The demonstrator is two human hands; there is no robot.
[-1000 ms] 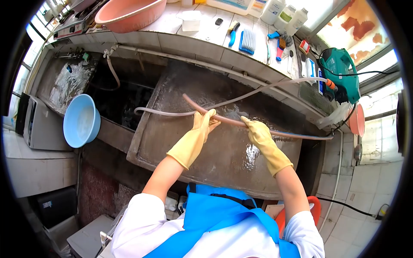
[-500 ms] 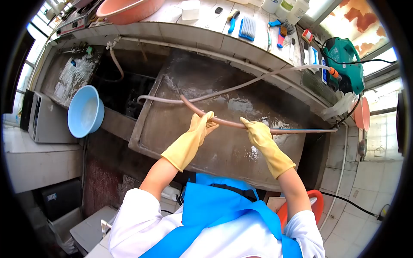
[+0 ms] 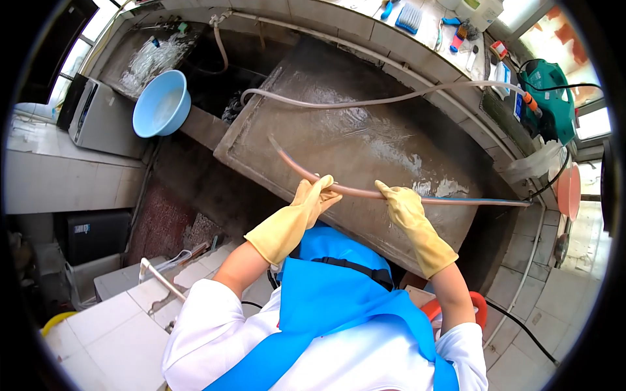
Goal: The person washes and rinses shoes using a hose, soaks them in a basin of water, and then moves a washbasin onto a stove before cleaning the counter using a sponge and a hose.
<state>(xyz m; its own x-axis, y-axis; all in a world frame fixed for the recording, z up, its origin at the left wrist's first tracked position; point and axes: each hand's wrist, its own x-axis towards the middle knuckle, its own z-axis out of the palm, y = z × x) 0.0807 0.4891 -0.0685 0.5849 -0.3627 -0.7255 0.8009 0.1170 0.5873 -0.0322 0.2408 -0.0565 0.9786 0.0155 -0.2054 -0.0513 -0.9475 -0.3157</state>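
Observation:
Yellow rubber gloves cover both hands. My left hand (image 3: 314,198) is closed around a brownish-pink hose (image 3: 358,191) near its free end, which points up and left over the wet stone sink (image 3: 254,156). Farther along the same hose, my right hand (image 3: 405,207) grips it with the fingers wrapped round and one finger lying along the top. From there the hose runs right, toward the wall. Whether water leaves its tip, I cannot tell. Beyond the hands, a clear hose (image 3: 365,103) lies across the sink and joins a teal machine (image 3: 551,94) at an orange fitting.
A light blue basin (image 3: 140,117) stands at the sink's left. Along the back ledge lie a blue brush (image 3: 409,17) and other brushes. A pink basin (image 3: 569,192) leans at the right. White tiles (image 3: 120,339) border the lower left.
The view has turned, so the sink, blue basin and teal machine sit differently in the picture. Both hands keep their hold on the hose, now nearer the sink's front edge.

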